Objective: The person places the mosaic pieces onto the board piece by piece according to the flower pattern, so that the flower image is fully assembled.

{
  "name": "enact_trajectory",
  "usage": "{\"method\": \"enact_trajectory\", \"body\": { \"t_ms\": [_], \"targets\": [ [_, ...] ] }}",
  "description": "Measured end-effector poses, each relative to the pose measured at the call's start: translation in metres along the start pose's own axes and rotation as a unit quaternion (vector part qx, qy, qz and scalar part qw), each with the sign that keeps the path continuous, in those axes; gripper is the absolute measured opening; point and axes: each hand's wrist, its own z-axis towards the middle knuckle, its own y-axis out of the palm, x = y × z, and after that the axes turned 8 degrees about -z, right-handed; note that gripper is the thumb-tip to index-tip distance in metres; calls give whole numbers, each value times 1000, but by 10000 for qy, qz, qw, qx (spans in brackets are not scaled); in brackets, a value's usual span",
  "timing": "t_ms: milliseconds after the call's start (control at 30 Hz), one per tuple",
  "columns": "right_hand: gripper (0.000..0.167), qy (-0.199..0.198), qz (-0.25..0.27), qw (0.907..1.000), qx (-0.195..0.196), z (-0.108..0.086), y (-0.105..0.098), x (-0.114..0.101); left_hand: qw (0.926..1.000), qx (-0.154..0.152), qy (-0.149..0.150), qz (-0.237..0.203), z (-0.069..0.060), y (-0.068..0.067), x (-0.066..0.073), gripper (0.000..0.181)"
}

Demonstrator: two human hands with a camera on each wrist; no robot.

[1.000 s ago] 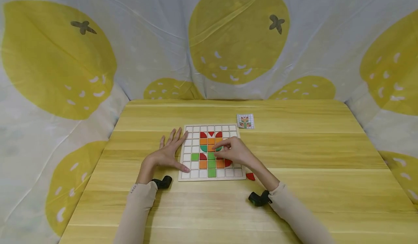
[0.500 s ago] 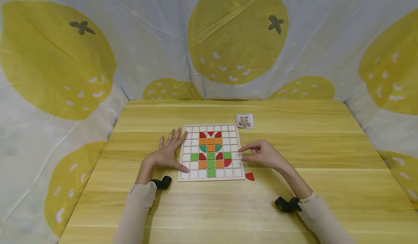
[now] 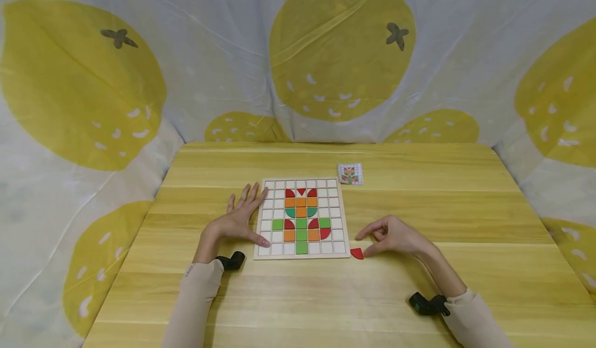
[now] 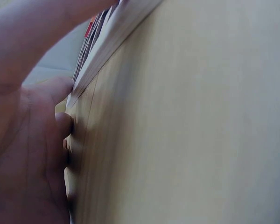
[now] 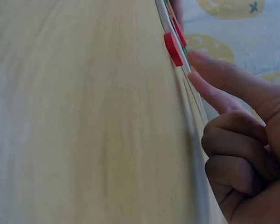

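A wooden grid board (image 3: 331, 247) lies flat on the table, with red, orange, green and teal pieces set in its squares. My left hand (image 3: 237, 218) rests with spread fingers on the board's left edge, its thumb near the lower left corner. Off the board's lower right corner lies a loose red quarter-circle piece (image 3: 357, 254). My right hand (image 3: 396, 236) is just right of that piece, thumb and index finger apart, the other fingers curled. In the right wrist view the red piece (image 5: 173, 49) sits just beyond the thumb and index finger, not between them; whether the thumb touches it is unclear.
A small printed card (image 3: 350, 174) with a coloured grid pattern lies behind the board's right corner. The wooden table (image 3: 442, 182) extends around the board. A lemon-print cloth (image 3: 223, 53) hangs behind and beside it.
My right hand has drawn back from over the board, moved right and then toward the red quarter-circle piece. A green square now shows at the board's right side. My left hand stays put.
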Motion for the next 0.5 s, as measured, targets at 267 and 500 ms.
{"method": "enact_trajectory", "body": {
  "t_ms": [267, 500],
  "targets": [
    [27, -204, -185, 9993, -250, 4, 8, -2, 10000, -3, -17, 44, 1, -2, 1, 144],
    [25, -110, -87, 9996, 249, 3, 6, 0, 10000, -27, -57, 74, 1, 0, 0, 145]
  ]
}}
